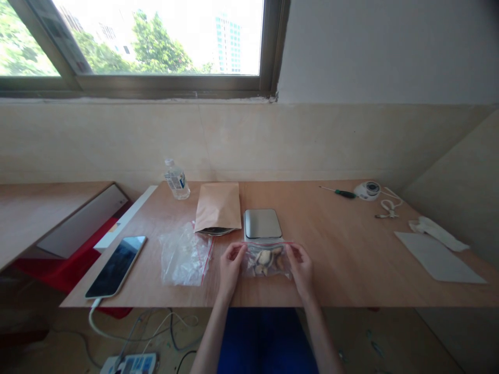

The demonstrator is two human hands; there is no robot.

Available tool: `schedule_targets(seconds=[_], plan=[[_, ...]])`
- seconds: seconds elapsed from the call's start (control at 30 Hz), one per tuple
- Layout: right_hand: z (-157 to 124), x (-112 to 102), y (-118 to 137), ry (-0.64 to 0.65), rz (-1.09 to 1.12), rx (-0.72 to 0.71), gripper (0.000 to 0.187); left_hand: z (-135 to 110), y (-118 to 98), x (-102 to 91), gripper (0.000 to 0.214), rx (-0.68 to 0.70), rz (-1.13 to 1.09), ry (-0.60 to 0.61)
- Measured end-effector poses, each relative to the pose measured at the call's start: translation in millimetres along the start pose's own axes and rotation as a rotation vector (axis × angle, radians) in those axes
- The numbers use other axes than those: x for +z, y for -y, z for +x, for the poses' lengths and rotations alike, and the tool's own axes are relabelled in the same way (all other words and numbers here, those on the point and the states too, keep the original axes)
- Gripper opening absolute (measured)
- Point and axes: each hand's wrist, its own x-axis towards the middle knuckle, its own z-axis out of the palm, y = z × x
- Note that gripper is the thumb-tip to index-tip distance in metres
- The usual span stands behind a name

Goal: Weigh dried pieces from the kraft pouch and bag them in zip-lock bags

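A small clear zip bag [266, 258] with brown and pale pieces inside lies near the front edge of the wooden table [343, 249]. My left hand [231, 266] pinches its left top corner and my right hand [300, 265] pinches its right top corner, both at the red zip strip. Just behind the bag sits a small silver scale [262, 224]. To the left of it lies a brown paper pouch [218, 206] with something dark at its open mouth. A pile of empty clear zip bags [182, 254] rests left of my left hand.
A phone [117, 265] on a white cable lies at the table's left front. A water bottle [176, 179] stands at the back. At the right are a green-handled screwdriver [338, 192], a white tape-like roll [368, 190], a white cord, a grey sheet [436, 257] and crumpled tissue.
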Motion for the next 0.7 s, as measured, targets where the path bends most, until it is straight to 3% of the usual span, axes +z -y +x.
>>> schedule_targets(seconds=[0.27,0.7], plan=[[0.4,-1.6,-0.8,0.06,-0.011,0.033,0.034,-1.0,-4.3,2.5,0.023,-0.025,-0.037,0.018],[0.6,-2.6,-0.8,-0.006,0.002,0.004,0.033,-1.6,4.3,1.1,0.022,-0.009,-0.009,-0.026]])
